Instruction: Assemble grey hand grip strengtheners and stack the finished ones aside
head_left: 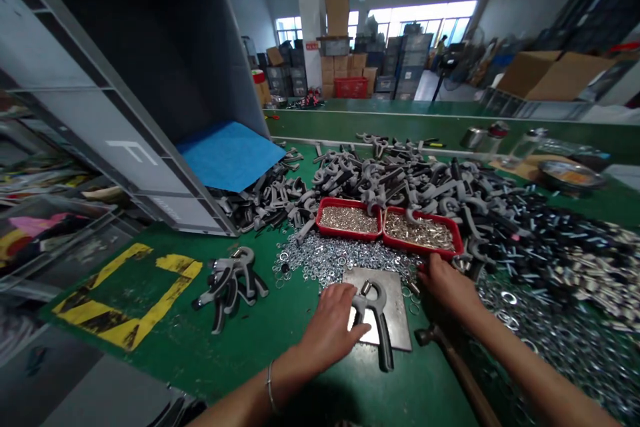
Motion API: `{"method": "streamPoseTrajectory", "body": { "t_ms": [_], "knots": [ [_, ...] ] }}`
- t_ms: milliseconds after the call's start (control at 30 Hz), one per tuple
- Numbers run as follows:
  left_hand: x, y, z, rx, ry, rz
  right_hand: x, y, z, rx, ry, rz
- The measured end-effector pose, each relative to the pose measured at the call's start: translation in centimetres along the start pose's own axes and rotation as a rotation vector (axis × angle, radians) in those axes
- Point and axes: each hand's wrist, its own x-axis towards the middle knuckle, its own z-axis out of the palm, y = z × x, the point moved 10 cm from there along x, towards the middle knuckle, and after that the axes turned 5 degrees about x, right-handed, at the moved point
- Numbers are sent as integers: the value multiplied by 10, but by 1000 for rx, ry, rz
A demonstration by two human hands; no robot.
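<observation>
My left hand (333,323) is closed around the left side of a grey and black plier-shaped clamp (383,320). The clamp lies on a flat metal plate (403,320), and a small metal pin (367,287) shows by its curved jaw. Beyond the plate, my right hand (450,287) reaches down by the front edge of the right red tray (457,245). Its fingers are bent together among small metal parts, and what they hold, if anything, is hidden. A hammer (455,360) with a wooden handle lies below my right forearm.
A left red tray (347,235) also holds small metal pieces. Loose rings (320,257) spread in front of it. Several clamps (233,283) lie at left, near yellow tape (150,320). A large grey bin (150,167) lies tipped beside a big clamp heap (400,177). Black parts (540,227) cover the right.
</observation>
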Motion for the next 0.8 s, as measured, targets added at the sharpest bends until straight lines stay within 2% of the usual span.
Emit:
{"method": "streamPoseTrajectory", "body": {
  "t_ms": [67,133,167,233,333,400,533,633,800],
  "knots": [
    [1,2,2,11,9,-8,0,3,-8,39,-17,-36],
    [3,2,3,13,26,-7,-5,0,-25,81,-19,-85],
    [4,2,3,13,36,-3,-9,-5,-34,157,-29,-101],
    [4,1,3,15,52,3,-21,-21,-43,477,-69,-93],
    [3,-1,5,19,64,3,-42,-55,-27,1128,-139,3],
    [2,-2,6,23,66,7,-52,-74,-8,1321,-86,43],
    [1,0,6,25,69,27,-55,-86,20,1384,59,56],
    [1,1,6,30,84,39,-53,-86,29,1293,37,48],
    [3,3,7,42,106,45,-55,-84,30,1193,23,58]
  ]
}}
